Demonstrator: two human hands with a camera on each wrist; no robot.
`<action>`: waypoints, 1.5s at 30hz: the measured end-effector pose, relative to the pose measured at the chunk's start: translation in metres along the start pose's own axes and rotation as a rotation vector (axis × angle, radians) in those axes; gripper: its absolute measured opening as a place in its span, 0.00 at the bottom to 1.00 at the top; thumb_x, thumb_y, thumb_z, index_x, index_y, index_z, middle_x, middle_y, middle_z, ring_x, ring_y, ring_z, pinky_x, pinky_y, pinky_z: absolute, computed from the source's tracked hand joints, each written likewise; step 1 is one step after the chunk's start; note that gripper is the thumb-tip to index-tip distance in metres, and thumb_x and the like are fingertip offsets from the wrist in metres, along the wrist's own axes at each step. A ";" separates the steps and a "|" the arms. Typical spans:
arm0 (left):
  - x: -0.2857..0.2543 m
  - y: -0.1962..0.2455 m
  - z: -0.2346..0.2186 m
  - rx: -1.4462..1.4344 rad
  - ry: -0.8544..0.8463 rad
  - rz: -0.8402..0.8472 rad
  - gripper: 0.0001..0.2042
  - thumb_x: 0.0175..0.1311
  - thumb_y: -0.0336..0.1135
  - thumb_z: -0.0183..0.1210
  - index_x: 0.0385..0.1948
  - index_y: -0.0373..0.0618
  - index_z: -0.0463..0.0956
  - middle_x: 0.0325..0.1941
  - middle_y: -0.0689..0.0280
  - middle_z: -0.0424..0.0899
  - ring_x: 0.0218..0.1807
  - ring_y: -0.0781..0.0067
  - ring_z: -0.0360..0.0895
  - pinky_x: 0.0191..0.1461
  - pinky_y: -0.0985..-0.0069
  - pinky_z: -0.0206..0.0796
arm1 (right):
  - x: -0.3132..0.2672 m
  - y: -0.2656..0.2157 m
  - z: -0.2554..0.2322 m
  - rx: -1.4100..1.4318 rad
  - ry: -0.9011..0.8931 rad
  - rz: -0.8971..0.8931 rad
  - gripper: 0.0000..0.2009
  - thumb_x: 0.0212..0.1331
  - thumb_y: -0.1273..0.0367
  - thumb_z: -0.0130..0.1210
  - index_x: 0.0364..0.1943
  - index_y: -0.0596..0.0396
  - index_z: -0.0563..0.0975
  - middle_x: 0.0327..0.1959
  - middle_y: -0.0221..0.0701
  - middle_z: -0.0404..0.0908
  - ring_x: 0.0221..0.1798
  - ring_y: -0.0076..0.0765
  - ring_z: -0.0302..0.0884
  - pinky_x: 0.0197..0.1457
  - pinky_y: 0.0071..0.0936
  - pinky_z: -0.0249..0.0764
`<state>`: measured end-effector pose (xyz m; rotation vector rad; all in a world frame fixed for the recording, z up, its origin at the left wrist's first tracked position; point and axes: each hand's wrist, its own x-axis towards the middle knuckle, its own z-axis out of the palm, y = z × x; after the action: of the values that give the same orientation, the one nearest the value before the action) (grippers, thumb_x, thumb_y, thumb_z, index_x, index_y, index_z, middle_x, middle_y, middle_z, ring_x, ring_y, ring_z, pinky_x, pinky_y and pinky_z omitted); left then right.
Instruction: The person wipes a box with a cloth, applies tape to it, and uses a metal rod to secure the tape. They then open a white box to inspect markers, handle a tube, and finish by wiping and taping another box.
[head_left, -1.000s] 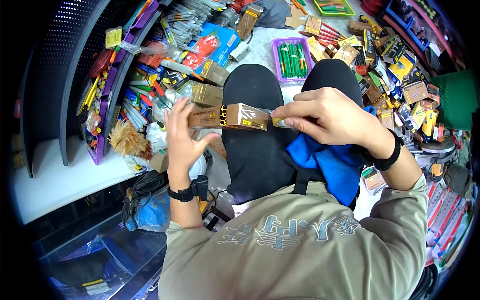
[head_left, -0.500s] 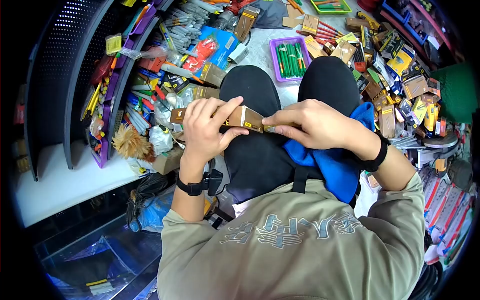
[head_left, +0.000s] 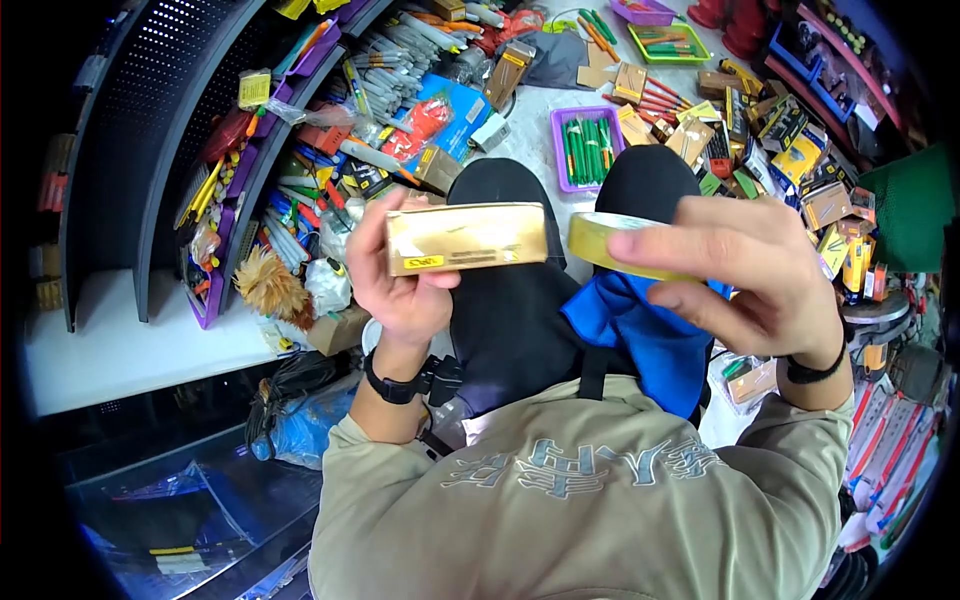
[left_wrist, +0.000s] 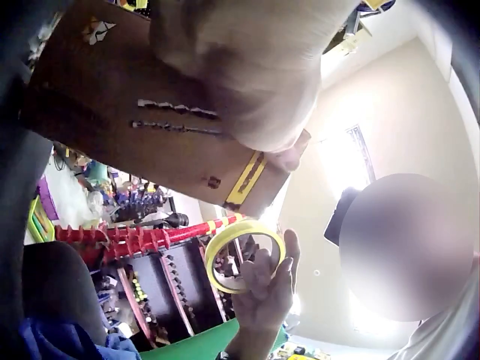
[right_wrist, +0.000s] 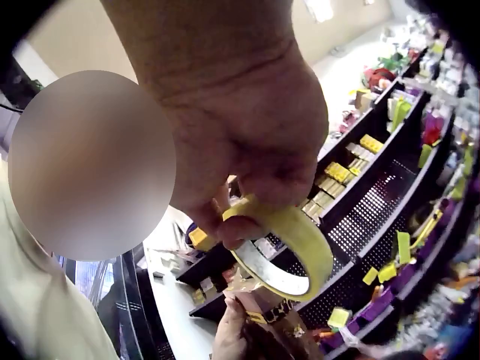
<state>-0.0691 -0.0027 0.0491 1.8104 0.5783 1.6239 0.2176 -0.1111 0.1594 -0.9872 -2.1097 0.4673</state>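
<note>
In the head view my left hand [head_left: 400,290] grips a small brown cardboard box [head_left: 470,240] by its left end, up over the lap. A shiny long side with a small yellow label faces the head camera. The left wrist view shows the box's broad face [left_wrist: 97,120], with drill-bit pictures and a yellow stripe. My right hand [head_left: 755,265] pinches a roll of yellowish tape [head_left: 595,240] by its rim, just right of the box. In the right wrist view the tape ring [right_wrist: 319,259] hangs from thumb and fingers, and the box's end overlaps it from below.
A purple tray [head_left: 557,150] of green pencil-like sticks stands beyond the knees. Boxes [head_left: 800,130] are heaped at the right, near a green bin [head_left: 910,210]. Grey-wrapped packs [head_left: 385,85] pile up at the left beside a dark perforated shelf [head_left: 190,60]. A blue cloth [head_left: 640,330] lies on the lap.
My left hand, first spread beside the box, has closed round it. Box and tape roll have come up toward the head camera, the box has turned, and the roll has moved right.
</note>
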 end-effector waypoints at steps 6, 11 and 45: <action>-0.007 -0.012 0.015 -0.206 0.149 -0.106 0.39 0.69 0.62 0.57 0.70 0.39 0.59 0.68 0.59 0.69 0.64 0.67 0.75 0.66 0.66 0.70 | -0.007 -0.002 -0.006 0.023 0.072 0.020 0.14 0.60 0.72 0.66 0.50 0.58 0.85 0.21 0.32 0.74 0.20 0.32 0.66 0.24 0.32 0.58; -0.028 -0.029 0.014 -0.402 0.216 -0.200 0.31 0.77 0.55 0.50 0.71 0.42 0.58 0.69 0.63 0.67 0.68 0.68 0.69 0.73 0.62 0.61 | 0.004 0.016 0.025 0.139 0.056 0.089 0.11 0.63 0.73 0.63 0.49 0.57 0.84 0.36 0.39 0.87 0.33 0.44 0.85 0.37 0.35 0.79; -0.017 0.036 -0.054 0.423 -0.065 0.269 0.28 0.50 0.36 0.78 0.52 0.43 0.74 0.51 0.51 0.80 0.48 0.58 0.83 0.45 0.68 0.80 | 0.029 0.054 0.128 0.635 0.102 0.375 0.15 0.74 0.64 0.57 0.56 0.60 0.78 0.49 0.33 0.82 0.52 0.30 0.80 0.58 0.29 0.74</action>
<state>-0.1281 -0.0312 0.0650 2.3253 0.7156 1.7005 0.1353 -0.0565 0.0575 -0.9855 -1.5194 1.1605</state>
